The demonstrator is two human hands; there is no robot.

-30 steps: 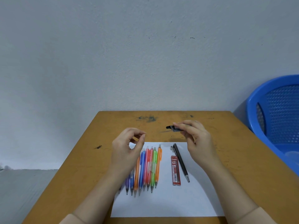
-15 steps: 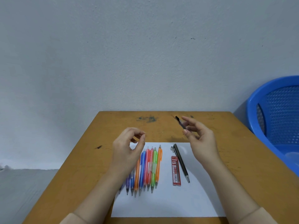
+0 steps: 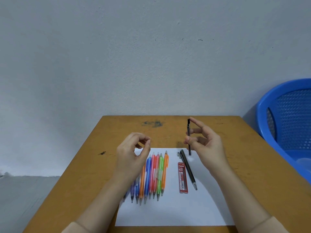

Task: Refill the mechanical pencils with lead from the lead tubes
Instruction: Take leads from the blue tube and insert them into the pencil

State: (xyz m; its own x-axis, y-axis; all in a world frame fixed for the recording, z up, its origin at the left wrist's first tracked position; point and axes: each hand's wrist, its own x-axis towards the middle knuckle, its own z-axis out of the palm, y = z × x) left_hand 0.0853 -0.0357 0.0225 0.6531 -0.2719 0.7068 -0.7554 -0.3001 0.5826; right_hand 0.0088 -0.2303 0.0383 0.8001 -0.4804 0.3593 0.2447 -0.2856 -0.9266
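My right hand (image 3: pixel 208 143) pinches a slim dark lead tube (image 3: pixel 188 130) upright above the far edge of the white paper (image 3: pixel 176 209). My left hand (image 3: pixel 131 155) hovers over the coloured mechanical pencils (image 3: pixel 154 175), thumb and forefinger pressed together on something tiny, seemingly a lead, too thin to make out. A black mechanical pencil (image 3: pixel 188 169) lies on the paper, tip toward me, with a small grey cap (image 3: pixel 178 154) by its far end. Beside it lies a red 2B lead tube (image 3: pixel 182 178).
The paper lies on a small wooden table (image 3: pixel 84 174) pushed against a grey wall. A blue plastic mesh chair (image 3: pixel 289 118) stands close to the table's right side. Grey floor shows at the left.
My right hand has turned the dark lead tube from lying level to standing upright. My left hand has stayed in place with its pinch unchanged.
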